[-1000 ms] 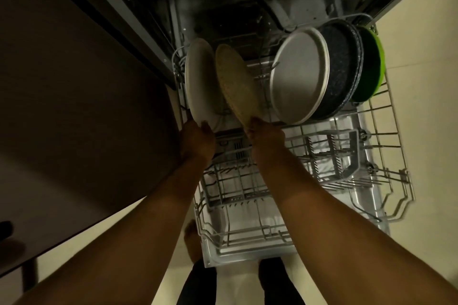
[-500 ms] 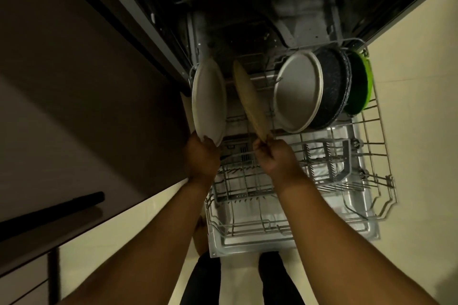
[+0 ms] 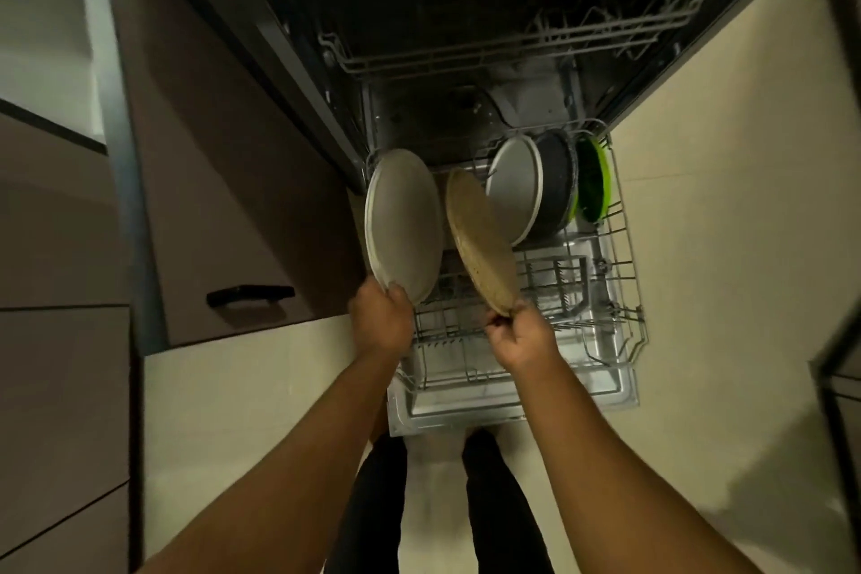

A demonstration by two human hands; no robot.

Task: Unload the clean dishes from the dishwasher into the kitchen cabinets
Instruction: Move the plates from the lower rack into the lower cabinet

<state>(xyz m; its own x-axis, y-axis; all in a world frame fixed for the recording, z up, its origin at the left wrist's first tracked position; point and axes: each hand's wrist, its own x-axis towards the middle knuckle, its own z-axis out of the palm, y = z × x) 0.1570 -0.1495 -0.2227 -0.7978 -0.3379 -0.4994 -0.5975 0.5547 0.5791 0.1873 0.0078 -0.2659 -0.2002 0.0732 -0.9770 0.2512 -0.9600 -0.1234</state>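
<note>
White plate (image 3: pixel 404 224), tan plate (image 3: pixel 481 242), both tilted

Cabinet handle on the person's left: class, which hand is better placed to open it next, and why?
Left, probably. The left hand is nearer the handle; the right hand is across the rack. Both hold plates, so its grey plate must first be freed.

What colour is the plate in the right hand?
Speckled tan-brown plate, gripped by the right hand; seen in the head view.
</note>
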